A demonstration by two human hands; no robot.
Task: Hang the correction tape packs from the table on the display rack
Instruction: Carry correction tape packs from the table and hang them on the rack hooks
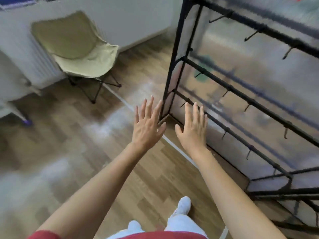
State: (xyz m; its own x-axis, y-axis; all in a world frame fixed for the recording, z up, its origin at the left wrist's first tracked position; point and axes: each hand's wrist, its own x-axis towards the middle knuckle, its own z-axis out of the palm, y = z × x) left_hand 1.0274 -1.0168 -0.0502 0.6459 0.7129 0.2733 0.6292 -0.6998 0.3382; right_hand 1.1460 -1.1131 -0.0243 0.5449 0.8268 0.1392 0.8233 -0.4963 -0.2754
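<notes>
Clothing: a red top point(155, 236) at the bottom edge, with pale trousers point(179, 223) and a white shoe point(183, 204) below the arms.
Left hand point(148, 126): stretched forward, back up, fingers straight and spread, holding nothing.
Right hand point(193, 128): just beside the left hand, thumbs toward each other, fingers straight and slightly apart, holding nothing.
Display rack point(172, 66): black metal frame ahead and to the right of both hands. Its corner post stands just past the left hand's fingertips. The right hand overlaps a low rail; whether it touches is unclear.
Hooks point(252, 34): short black prongs along the rails, up and right of the right hand; the image is blurred there.
Floor point(120, 161): wood planks under both hands, with a white line point(174, 146) running between the wrists.
Chair point(77, 49): beige folding seat, well beyond and left of the left hand.
</notes>
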